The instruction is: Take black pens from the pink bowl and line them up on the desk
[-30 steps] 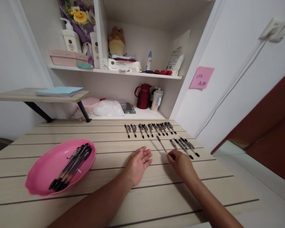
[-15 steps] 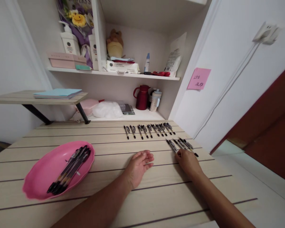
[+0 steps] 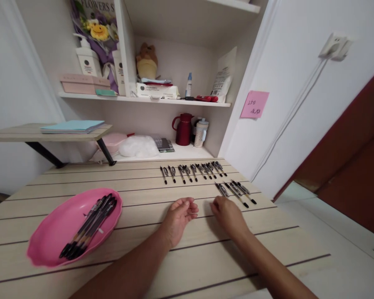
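My left hand [image 3: 181, 215] hovers over the table's middle, palm turned inward, fingers loosely curled and apart, holding nothing. My right hand [image 3: 228, 214] is just right of it, fingers bent and drawn together. No object shows in it, though its fingertips are partly hidden. Just beyond it lies a short front row of pens [image 3: 235, 194], black-tipped with clear barrels. Farther back is a longer row of pens [image 3: 191, 173], several with short dark pieces beside them. On the left, a pink scalloped bowl [image 3: 48, 232] holds a bundle of black pens [image 3: 89, 226].
A small raised stand [image 3: 12, 135] with blue-covered papers [image 3: 72, 126] stands at the back left. Behind the table is a white shelf unit with a red jug [image 3: 183, 129], a pale cup [image 3: 201, 133] and a white fluffy bundle [image 3: 139, 146]. A wall [image 3: 286, 83] borders the right.
My right hand has moved left, away from the front row of pens, uncovering their near ends. My left hand stays nearly in place. The view has shifted slightly.
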